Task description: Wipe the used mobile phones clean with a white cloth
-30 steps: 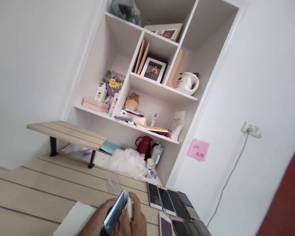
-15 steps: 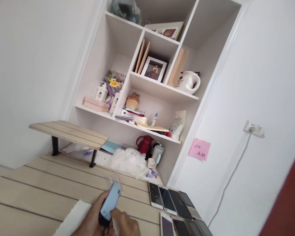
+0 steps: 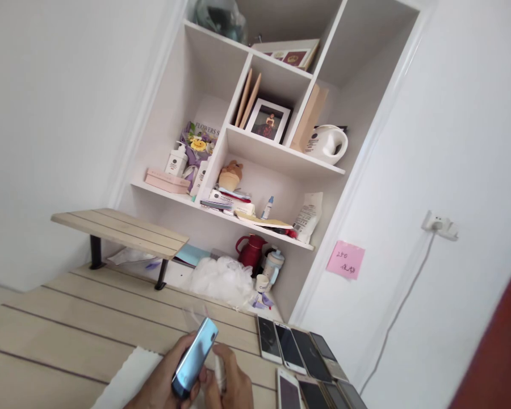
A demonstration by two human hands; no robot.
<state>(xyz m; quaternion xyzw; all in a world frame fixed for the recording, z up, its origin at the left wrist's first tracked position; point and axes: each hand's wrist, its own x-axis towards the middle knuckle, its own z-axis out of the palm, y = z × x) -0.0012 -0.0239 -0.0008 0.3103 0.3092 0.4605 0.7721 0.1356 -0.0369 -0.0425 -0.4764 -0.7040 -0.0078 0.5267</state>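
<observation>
At the bottom of the view my left hand (image 3: 164, 383) is closed round a shiny blue-grey phone (image 3: 195, 358), which it holds tilted up above the wooden desk (image 3: 68, 335). My right hand (image 3: 232, 386) is beside it with its fingers curled, pinching a small pale thing against the phone's right edge; I cannot make out what it is. A white cloth (image 3: 130, 378) lies on the desk just under my left wrist. A clear plastic piece (image 3: 193, 315) lies on the desk behind the phone.
Several phones (image 3: 293, 352) lie in rows on the desk at the right. A small wooden riser (image 3: 119, 230) stands at the back left. Behind it is a white wall shelf (image 3: 276, 156) with a photo frame, a kettle, bottles, a red jug (image 3: 249, 253). A pink note (image 3: 344, 259) hangs on the wall.
The phone in my left hand has swung from tilted to more upright and back to tilted. My right hand's fingers shifted along the phone's right edge.
</observation>
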